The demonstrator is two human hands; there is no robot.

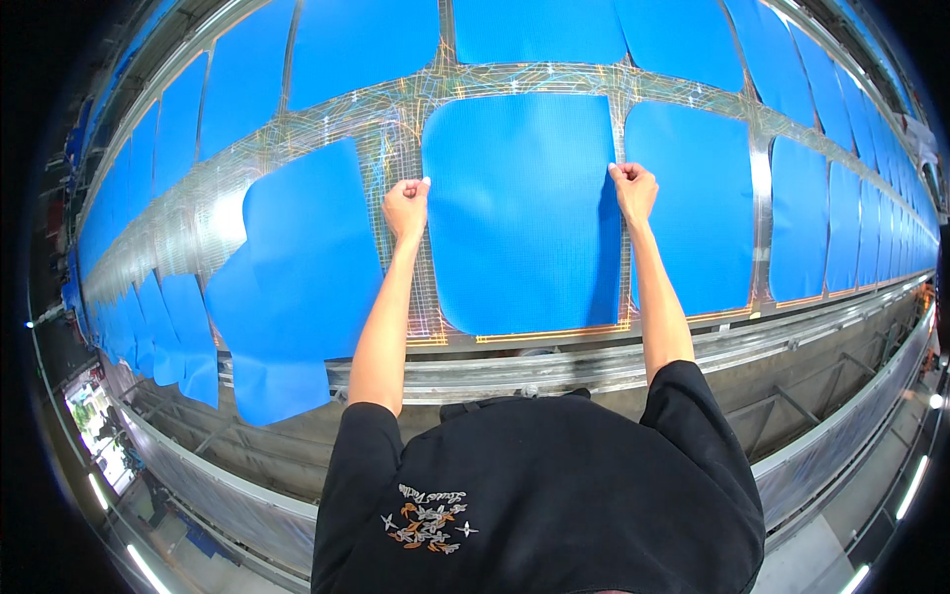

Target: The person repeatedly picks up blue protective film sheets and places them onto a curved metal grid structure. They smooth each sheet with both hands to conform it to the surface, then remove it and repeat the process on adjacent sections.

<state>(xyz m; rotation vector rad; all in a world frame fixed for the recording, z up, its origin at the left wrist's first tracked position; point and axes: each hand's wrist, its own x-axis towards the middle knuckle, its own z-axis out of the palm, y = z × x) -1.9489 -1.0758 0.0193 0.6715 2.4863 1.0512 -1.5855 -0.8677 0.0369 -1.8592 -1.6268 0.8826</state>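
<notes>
A blue fabric panel (520, 218) with rounded corners lies in front of me on a long table (396, 139) covered with coloured outline marks. My left hand (405, 209) pinches the panel's left edge, a little below its upper corner. On the opposite side, my right hand (635, 191) pinches the right edge at about the same height. The panel's right border casts a dark shadow and looks slightly raised. Just right of it lies a neighbouring blue panel (693, 218), close to my right hand.
To the left, loose blue panels (307, 233) overlap, and one piece (282, 388) hangs over the near edge. Another row of panels (539, 32) lies along the far side. A metal rail (584, 368) runs along the table's near edge, between it and my body.
</notes>
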